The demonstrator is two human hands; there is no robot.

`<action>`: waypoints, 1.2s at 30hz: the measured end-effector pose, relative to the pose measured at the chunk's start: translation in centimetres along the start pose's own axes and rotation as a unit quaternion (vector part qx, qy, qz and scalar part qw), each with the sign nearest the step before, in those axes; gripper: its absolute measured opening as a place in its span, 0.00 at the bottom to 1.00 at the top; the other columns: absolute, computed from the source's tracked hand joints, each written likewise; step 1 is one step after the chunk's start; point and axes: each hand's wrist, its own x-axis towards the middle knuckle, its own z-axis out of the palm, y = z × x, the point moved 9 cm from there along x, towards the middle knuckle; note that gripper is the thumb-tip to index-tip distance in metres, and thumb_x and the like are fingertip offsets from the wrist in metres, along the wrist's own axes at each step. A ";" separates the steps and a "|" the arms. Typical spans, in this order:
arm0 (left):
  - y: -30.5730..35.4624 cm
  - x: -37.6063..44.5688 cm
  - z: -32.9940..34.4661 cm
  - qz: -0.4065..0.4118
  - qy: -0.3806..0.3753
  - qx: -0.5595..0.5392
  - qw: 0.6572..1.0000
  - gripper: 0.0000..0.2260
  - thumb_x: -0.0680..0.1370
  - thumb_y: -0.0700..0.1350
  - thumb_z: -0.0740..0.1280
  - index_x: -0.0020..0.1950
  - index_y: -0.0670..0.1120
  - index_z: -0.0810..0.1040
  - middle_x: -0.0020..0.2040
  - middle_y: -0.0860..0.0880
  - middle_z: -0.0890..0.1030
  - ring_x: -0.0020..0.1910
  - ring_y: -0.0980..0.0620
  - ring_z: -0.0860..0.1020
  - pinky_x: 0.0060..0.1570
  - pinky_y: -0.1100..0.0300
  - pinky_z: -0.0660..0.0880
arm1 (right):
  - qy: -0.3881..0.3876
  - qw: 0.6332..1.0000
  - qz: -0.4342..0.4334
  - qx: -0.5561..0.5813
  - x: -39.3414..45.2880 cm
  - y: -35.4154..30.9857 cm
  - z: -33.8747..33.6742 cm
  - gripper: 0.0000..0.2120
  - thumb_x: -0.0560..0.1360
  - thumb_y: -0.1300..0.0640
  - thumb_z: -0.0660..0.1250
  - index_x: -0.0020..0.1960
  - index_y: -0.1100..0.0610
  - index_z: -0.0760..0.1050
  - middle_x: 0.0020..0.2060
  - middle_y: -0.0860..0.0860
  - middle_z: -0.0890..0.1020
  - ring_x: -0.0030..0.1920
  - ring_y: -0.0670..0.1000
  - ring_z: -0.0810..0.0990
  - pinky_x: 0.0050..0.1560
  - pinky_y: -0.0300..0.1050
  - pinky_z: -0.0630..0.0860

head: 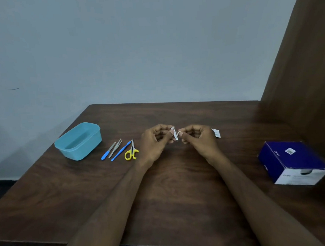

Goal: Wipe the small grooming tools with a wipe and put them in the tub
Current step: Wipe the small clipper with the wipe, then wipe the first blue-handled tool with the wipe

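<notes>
Both hands meet over the middle of the table (181,188): the left hand (157,140) and right hand (199,139) pinch a small flat wipe sachet (174,135) between fingertips, one at each top corner. It looks light, thin and slick, so a firm corner pinch suits tearing. The stiff, light tools (119,150) lie at nine o'clock, the empty tub (79,141) beyond them.

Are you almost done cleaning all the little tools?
Not nearly. The blue tub looks empty, so nothing is finished. Both hands, left hand and right hand, hold one small metal tool between them, maybe with a wipe. Four tools wait on the table: two blue-handled tools, tweezers and yellow scissors.
</notes>
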 end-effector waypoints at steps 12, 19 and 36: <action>2.1 -0.3 -1.8 0.000 0.028 0.088 0.996 0.05 0.80 0.43 0.77 0.54 0.45 0.88 0.43 0.47 0.89 0.43 0.53 0.88 0.40 0.56 0.86 | 0.049 0.990 -0.032 -0.125 -0.7 -1.1 -0.2 0.04 0.76 0.56 0.78 0.42 0.50 0.86 0.37 0.43 0.88 0.40 0.44 0.87 0.45 0.45 0.83; 7.2 -1.7 -8.8 0.039 0.038 0.192 0.980 0.03 0.79 0.45 0.77 0.52 0.48 0.88 0.43 0.53 0.88 0.43 0.59 0.86 0.40 0.60 0.83 | -0.033 0.985 -0.076 -0.150 -1.9 -2.3 3.2 0.03 0.74 0.55 0.79 0.42 0.50 0.87 0.37 0.41 0.88 0.39 0.44 0.87 0.47 0.47 0.85; 7.8 -2.4 -28.5 -0.186 0.214 0.583 0.761 0.09 0.72 0.58 0.78 0.44 0.55 0.86 0.46 0.55 0.86 0.45 0.52 0.82 0.46 0.57 0.73 | -0.052 0.945 -0.203 -0.252 -2.6 -3.5 5.3 0.06 0.72 0.60 0.81 0.45 0.52 0.88 0.36 0.43 0.85 0.36 0.38 0.81 0.40 0.29 0.73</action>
